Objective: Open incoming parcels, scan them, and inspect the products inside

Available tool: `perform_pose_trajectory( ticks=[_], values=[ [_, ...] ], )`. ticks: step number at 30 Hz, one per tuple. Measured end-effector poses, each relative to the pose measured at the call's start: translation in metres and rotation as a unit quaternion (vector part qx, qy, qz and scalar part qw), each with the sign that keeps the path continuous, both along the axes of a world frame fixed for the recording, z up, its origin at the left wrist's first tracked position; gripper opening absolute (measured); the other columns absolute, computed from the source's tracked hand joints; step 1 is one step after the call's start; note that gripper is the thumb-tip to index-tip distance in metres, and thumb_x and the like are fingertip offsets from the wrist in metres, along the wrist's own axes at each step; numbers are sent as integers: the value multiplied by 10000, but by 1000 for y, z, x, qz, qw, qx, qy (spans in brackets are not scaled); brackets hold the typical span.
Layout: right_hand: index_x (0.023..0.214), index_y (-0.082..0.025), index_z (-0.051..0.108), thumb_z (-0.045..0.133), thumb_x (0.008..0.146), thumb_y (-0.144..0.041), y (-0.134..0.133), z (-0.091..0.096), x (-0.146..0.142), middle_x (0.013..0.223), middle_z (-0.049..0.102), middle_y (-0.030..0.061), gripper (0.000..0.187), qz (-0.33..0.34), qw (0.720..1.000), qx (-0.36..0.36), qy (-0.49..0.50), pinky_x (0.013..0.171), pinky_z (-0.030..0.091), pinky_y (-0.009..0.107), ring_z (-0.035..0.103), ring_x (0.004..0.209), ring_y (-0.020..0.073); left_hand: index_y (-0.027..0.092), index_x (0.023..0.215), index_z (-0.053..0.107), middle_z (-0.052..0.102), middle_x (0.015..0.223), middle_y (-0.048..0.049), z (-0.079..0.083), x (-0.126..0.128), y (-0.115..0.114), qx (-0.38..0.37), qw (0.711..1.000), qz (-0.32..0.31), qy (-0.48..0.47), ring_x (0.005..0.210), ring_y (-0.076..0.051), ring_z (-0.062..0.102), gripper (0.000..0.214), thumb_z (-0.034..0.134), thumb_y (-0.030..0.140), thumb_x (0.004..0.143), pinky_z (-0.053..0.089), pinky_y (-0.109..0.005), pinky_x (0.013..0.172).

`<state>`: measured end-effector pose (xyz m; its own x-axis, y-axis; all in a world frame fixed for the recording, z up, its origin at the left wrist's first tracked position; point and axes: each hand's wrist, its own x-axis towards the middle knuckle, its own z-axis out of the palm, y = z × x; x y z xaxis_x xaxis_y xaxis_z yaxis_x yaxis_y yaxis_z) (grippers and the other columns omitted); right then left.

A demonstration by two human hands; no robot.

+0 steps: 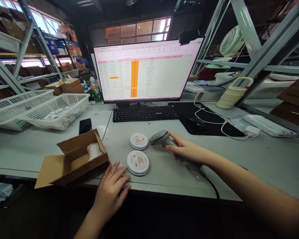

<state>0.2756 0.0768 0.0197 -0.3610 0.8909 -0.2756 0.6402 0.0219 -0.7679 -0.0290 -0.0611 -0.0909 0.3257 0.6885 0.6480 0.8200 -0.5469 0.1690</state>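
Warehouse-like shelving [245,28] frames a pale worktable [161,177], seen from the head of a person working there with two bare hands. Facing the viewer, a wide monitor [154,73] shows a spreadsheet with a pink header row and an orange column; its entries are too small to read. Pale lettering on the black keyboard [144,114] below is too faint to make out with certainty. A bottle [96,91] with a green label stands at the monitor's left, its brand unclear.

Two flat, round white containers lie on the table between the hands. Both the near container [138,162] and the far container [139,140] carry a round, pale label with dark code marks and tiny print, none of it legible.

The right hand [183,147] grips a grey handheld scanner [161,136], its head just beside the far container. The left hand [113,184] holds nothing, fingers spread at the table's front edge, between the near container and an open cardboard box [94,170]. That box, flaps out, contains a bubble-wrapped item [94,151]. Farther left, a perforated white basket [62,122] holds small whitish packets [56,113].
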Motion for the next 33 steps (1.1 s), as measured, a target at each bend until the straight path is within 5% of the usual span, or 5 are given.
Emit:
perform_pose_trajectory(
  ticks=[10,16,24,28,33],
  values=[
    [1586,-192,308,528,908,-586,0,9,5,1440,581,183,815,-14,945,299,-129,1027,507,551,621,1230,354,239,1125,672,676,1238,-87,58,-63,-49,205,972,108,19,1404,-271,476,390,742,22,809,401,-418,1121],
    [1300,-201,638,491,995,-238,-25,62,-107,1209,722,103,341,258,778,573,2,1011,523,433,636,1169,257,232,1157,679,766,1043,-32,105,-67,-49,-61,967,218,121,864,-237,726,203,612,256,967,530,-362,737],
    [853,-170,748,660,779,-45,-24,57,-257,821,735,111,171,492,705,459,-223,800,502,401,673,883,266,217,1021,715,720,769,-6,98,-51,-56,-85,963,210,148,645,-197,647,199,519,200,991,412,-328,574],
    [780,-244,732,782,642,-109,-8,30,-273,825,720,99,200,479,709,448,-258,834,452,486,626,911,312,204,1052,711,731,805,-26,99,-56,-50,-72,964,207,150,676,-189,653,244,477,166,992,408,-323,585],
    [938,-258,727,649,818,-183,-9,21,-269,1208,692,103,161,569,587,517,-254,918,400,478,543,1161,331,192,1078,712,740,833,-31,98,-63,-42,-80,966,198,147,700,-200,669,245,488,158,986,404,-338,593]
  ],
)
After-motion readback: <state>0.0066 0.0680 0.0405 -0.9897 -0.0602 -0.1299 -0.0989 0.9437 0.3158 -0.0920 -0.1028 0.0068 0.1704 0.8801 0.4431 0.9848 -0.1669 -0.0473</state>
